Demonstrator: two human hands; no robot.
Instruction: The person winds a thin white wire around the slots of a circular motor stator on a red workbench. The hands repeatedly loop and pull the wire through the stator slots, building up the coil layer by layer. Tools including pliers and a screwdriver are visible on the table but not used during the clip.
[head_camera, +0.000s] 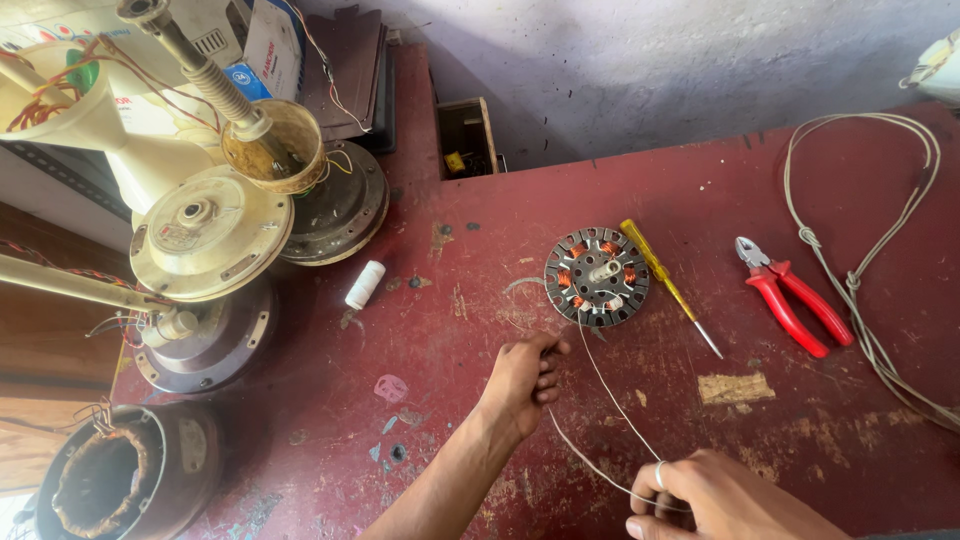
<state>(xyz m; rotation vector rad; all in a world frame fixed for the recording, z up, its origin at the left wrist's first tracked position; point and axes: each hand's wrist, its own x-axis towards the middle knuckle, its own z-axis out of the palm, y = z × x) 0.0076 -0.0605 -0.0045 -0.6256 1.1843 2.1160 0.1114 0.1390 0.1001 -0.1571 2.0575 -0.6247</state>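
Red workbench (760, 190): thin wire (610, 400) pinched between both hands' fingers (548, 375).

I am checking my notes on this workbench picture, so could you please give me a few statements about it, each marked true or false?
1. Both hands hold a thin pale thread. True: the left hand and right hand pinch the thin pale thread.
2. The red-handled pliers lie left of the round metal stator with copper windings. False: they lie to its right.
3. The yellow-handled screwdriver lies beside the stator. True.
4. The small white spool is held in the right hand. False: it lies on the dark red worn tabletop.
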